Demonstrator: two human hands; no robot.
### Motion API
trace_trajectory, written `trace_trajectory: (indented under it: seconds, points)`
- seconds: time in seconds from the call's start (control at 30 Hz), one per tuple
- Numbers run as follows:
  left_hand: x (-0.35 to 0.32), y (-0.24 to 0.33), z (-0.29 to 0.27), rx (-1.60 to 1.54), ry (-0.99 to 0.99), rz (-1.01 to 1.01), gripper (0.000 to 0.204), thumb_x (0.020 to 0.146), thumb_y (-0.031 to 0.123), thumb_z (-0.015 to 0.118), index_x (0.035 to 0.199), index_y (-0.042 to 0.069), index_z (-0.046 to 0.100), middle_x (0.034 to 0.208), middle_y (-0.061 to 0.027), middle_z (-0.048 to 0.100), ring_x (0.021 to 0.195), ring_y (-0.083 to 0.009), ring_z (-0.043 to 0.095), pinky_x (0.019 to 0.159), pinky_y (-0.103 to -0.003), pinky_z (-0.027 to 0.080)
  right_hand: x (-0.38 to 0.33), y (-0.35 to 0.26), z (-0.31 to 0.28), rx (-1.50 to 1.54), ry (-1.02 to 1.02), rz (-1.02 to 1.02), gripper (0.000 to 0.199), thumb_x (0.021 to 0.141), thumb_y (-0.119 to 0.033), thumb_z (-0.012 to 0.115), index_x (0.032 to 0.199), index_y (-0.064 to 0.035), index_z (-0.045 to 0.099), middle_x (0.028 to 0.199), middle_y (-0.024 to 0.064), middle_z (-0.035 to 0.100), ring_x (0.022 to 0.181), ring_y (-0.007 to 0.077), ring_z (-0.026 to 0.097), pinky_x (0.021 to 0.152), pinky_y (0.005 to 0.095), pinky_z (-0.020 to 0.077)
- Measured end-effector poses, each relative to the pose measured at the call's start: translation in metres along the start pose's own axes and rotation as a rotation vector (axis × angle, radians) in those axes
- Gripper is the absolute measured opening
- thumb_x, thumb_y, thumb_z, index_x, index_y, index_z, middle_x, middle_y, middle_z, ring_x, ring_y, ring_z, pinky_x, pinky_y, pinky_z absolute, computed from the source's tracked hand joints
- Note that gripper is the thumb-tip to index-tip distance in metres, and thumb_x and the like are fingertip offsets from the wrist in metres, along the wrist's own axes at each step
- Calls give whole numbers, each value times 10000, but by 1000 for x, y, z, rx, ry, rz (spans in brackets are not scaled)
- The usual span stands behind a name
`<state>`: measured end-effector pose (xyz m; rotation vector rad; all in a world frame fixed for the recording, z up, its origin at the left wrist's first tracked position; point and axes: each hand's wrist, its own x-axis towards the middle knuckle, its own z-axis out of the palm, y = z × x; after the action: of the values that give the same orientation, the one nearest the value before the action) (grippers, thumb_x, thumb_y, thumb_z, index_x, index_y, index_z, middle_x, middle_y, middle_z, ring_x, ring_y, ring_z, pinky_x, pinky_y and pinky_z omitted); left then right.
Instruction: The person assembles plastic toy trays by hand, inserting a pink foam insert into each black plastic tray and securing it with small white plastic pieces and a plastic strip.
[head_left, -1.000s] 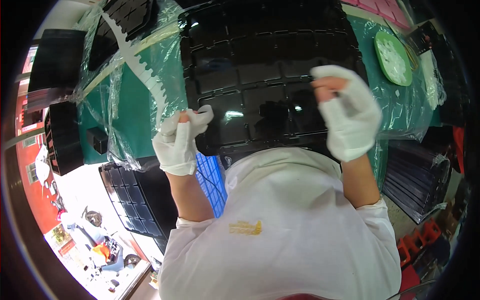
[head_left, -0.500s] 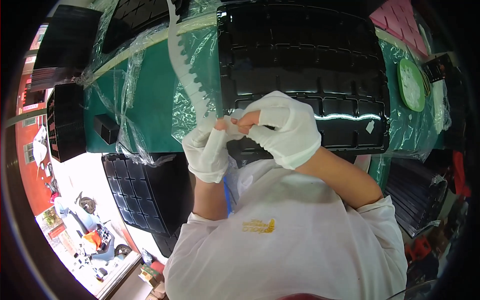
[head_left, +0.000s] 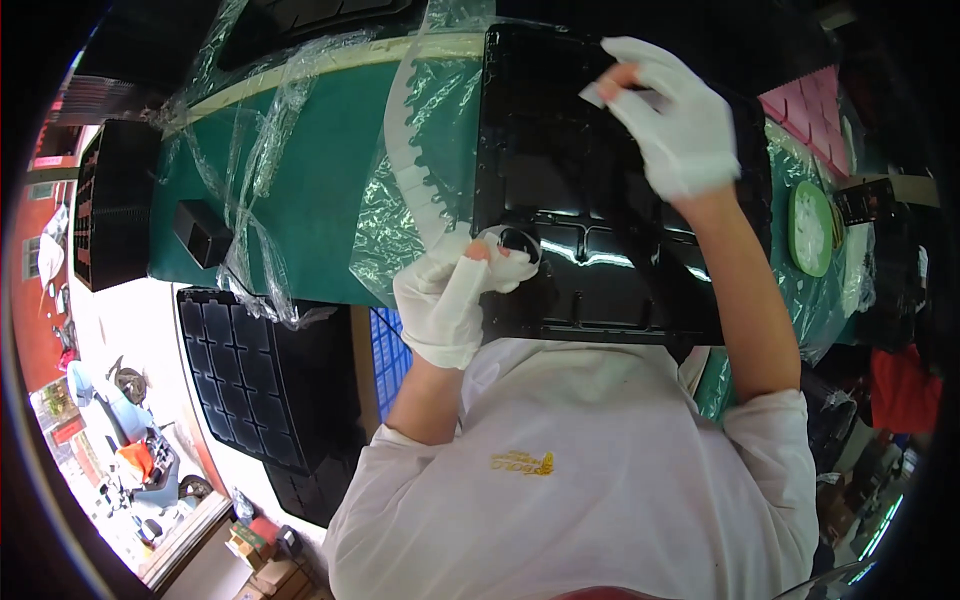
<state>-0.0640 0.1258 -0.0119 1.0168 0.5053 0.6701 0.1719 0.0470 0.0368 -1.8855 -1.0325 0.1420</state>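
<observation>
A long whitish strip [head_left: 402, 150] with a row of small tabs along one edge runs down from the far side of the table. My left hand [head_left: 440, 305], in a white glove with bare fingertips, grips its near end, which curls into a loop. In my right hand [head_left: 680, 130], gloved the same way, a small white piece like a sticker [head_left: 592, 95] is pinched between thumb and finger. That hand is above the far part of a glossy black plastic tray [head_left: 540, 150] with moulded compartments. My right forearm hides part of the tray's right side.
Clear plastic film [head_left: 270, 130] lies across the green table [head_left: 330, 210]. A small black box [head_left: 203, 232] sits at the left. On the right are a green dish [head_left: 809, 230] and pink sheets [head_left: 808, 112]. More black trays [head_left: 240, 370] stand below the table's left side.
My right hand has moved away from my left, up and right over the tray, carrying the small white piece. My left hand still holds the strip. The view has shifted slightly.
</observation>
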Motion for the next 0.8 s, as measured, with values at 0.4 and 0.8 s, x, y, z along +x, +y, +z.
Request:
trace_trajectory:
  seconds: [0.4,0.8]
  points:
    - [-4,6,-16,-207,89,56,137,933,70,619,958,-40,697,850,-174,702,783,-297,712,752,-419,583,62,59,50,-704,-44,99,292,803,-352,729,1071,-237,722,1411,-13,520,1263,238,495,985,433,450]
    - [140,69,-49,671,408,920,327,964,113,545,1252,-43,557,1138,-165,644,1142,-273,610,890,-413,562,40,81,31,-833,-241,-519,236,957,-223,539,1153,-115,613,1265,32,636,1208,206,560,1076,433,359]
